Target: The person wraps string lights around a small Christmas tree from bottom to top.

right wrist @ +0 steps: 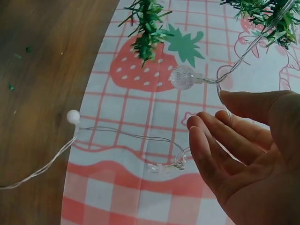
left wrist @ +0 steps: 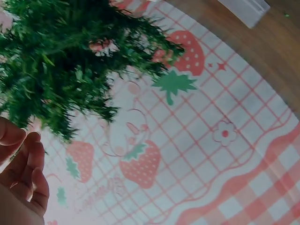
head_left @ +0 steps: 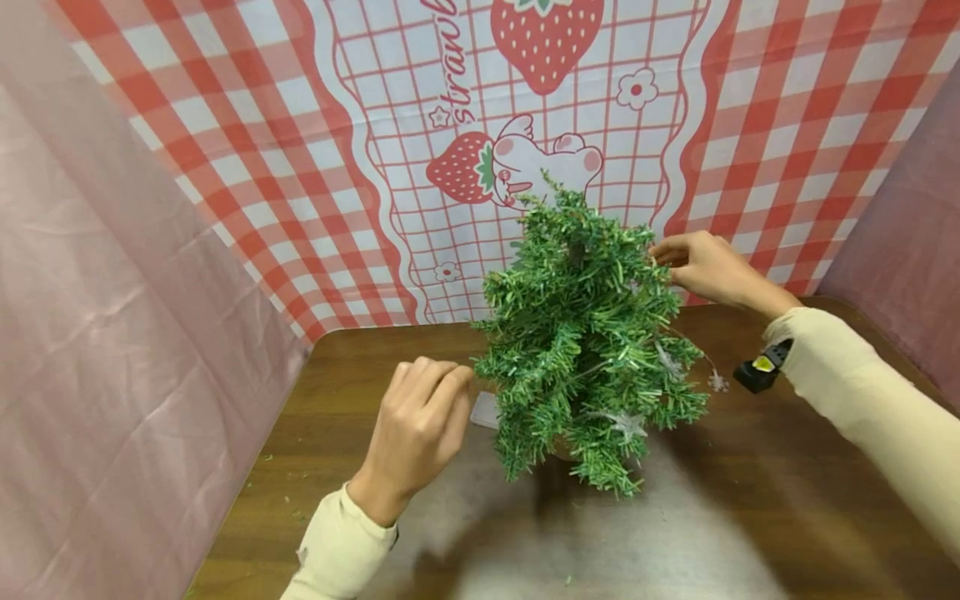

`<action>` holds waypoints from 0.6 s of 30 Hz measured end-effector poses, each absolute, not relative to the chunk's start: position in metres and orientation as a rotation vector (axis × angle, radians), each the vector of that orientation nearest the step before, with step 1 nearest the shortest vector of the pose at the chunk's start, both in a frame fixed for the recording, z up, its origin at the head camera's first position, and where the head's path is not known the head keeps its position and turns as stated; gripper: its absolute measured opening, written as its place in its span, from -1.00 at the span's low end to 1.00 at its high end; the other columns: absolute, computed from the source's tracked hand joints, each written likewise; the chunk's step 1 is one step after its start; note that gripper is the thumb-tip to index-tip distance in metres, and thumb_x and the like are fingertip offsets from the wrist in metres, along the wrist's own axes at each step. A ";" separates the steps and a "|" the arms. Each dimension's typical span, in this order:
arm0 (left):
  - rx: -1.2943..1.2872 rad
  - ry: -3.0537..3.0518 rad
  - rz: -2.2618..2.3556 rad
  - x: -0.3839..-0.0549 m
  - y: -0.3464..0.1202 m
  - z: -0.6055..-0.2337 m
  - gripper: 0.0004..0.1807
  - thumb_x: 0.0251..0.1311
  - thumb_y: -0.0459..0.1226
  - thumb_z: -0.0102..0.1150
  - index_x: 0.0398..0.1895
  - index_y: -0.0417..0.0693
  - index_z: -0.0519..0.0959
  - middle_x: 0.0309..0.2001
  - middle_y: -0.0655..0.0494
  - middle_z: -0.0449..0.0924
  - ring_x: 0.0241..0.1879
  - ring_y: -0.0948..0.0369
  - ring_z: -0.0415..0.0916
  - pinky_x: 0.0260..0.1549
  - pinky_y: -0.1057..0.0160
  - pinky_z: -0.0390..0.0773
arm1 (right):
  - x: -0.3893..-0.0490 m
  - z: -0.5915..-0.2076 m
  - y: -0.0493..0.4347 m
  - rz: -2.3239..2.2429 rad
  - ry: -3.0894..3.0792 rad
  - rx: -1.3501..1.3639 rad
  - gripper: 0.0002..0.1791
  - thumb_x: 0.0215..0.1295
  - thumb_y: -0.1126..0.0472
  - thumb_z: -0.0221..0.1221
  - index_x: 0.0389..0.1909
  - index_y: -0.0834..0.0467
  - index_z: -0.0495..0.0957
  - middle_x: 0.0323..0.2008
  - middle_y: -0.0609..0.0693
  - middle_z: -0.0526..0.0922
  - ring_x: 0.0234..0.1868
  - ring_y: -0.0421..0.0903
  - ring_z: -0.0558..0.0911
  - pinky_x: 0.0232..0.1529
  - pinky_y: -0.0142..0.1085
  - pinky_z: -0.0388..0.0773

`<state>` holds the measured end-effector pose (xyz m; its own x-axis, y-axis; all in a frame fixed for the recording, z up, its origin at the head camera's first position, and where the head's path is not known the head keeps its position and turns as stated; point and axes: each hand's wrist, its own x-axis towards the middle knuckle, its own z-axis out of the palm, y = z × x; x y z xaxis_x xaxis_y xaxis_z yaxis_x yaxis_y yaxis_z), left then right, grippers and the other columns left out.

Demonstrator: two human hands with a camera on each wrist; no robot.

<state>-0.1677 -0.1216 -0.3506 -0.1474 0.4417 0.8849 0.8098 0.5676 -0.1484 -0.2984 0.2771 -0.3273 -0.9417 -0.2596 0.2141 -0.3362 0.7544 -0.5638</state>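
A small green artificial Christmas tree point(head_left: 585, 333) stands on the wooden table, leaning slightly in the head view. String lights with clear wire are threaded on it, with a snowflake light point(head_left: 717, 382) dangling at its right and a star-shaped light point(head_left: 626, 423) low in front. At the tree's left edge my left hand point(head_left: 420, 425) pinches a branch tip between thumb and forefinger. Behind the right side, my right hand point(head_left: 701, 262) holds the light wire; its wrist view shows the wire running between thumb and fingers, beside a clear round bulb point(right wrist: 183, 77).
A strawberry-print checked cloth point(head_left: 360, 150) covers the back, and pink fabric point(head_left: 112, 333) hangs at the left. A whitish translucent box point(head_left: 486, 410) lies left of the tree. More wire with a white ball light point(right wrist: 73, 116) trails over the table point(right wrist: 37, 93). Green needle scraps are scattered about.
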 end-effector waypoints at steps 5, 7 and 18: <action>-0.977 -1.872 -0.499 -0.181 -0.130 -0.352 -0.84 0.24 -0.45 0.02 -0.26 -0.27 0.63 -0.32 -0.01 0.59 -0.37 0.08 0.49 -0.42 0.15 0.40 | -0.308 -0.318 0.267 0.928 -2.737 0.527 -0.70 0.50 0.24 -0.02 -0.12 0.40 0.58 -0.40 0.23 0.66 -0.46 0.05 0.61 -0.50 -0.21 0.47; -0.962 -1.909 -0.516 -0.187 -0.132 -0.351 -0.85 0.25 -0.45 0.05 -0.24 -0.26 0.62 -0.31 -0.01 0.59 -0.35 0.07 0.49 -0.41 0.15 0.40 | -0.312 -0.313 0.263 0.934 -2.723 0.531 -0.70 0.48 0.27 -0.03 -0.09 0.40 0.59 -0.68 0.06 0.48 -0.72 -0.09 0.38 -0.67 -0.29 0.32; -0.915 -2.149 -0.622 -0.222 -0.143 -0.346 -0.81 0.25 -0.47 0.16 -0.09 -0.27 0.57 -0.23 -0.05 0.59 -0.22 0.09 0.52 -0.23 0.15 0.51 | -0.320 -0.287 0.241 0.937 -2.806 0.696 -0.23 -0.03 0.74 -0.24 0.30 0.40 0.37 0.25 0.51 0.38 -0.10 0.31 0.60 -0.77 -0.32 0.14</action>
<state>-0.2217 -0.1433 -0.3457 -0.4983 0.4182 0.7595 0.7592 0.6335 0.1493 -0.3201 0.2411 -0.2865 -0.8902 -0.3902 0.2353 -0.4533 0.7059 -0.5442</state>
